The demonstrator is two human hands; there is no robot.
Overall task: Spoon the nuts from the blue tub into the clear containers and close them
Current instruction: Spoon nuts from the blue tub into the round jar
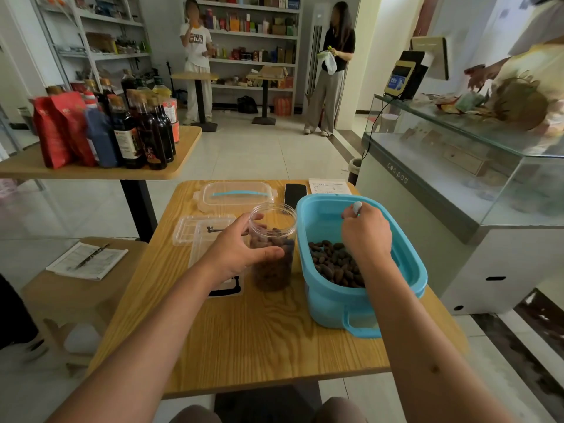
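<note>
We see our left hand (241, 248) wrapped around a clear round jar (272, 248), its fingers (254, 219) curled round the far side and the thumb across the near wall, gripping it as it stands upright on the wooden bench (259, 337), about mid-bench and touching or just beside the blue tub (360, 303). The jar has no lid on and holds dark nuts well up its height. Our right hand (366, 233) reaches down into the tub, its fingers closed round the handle of a spoon (357, 206), whose pale end sticks up above the knuckles; the spoon's bowl is hidden behind the hand. The tub sits at the right edge of the bench, and brown nuts (332, 265) lie heaped in its near half, with bare blue floor showing at the far side. Toward the far edge of the bench lies a clear lid with a blue strip (235, 195), and beside it a dark phone (295, 193) and a sheet of paper (329, 187) at the far right corner. Nearer the left edge lies a flat clear tray (195, 228), partly behind our left wrist. To the left stands a lower stool with papers and a pen (88, 260). Beyond, another table carries dark bottles (146, 129) and red bags (61, 129).
</note>
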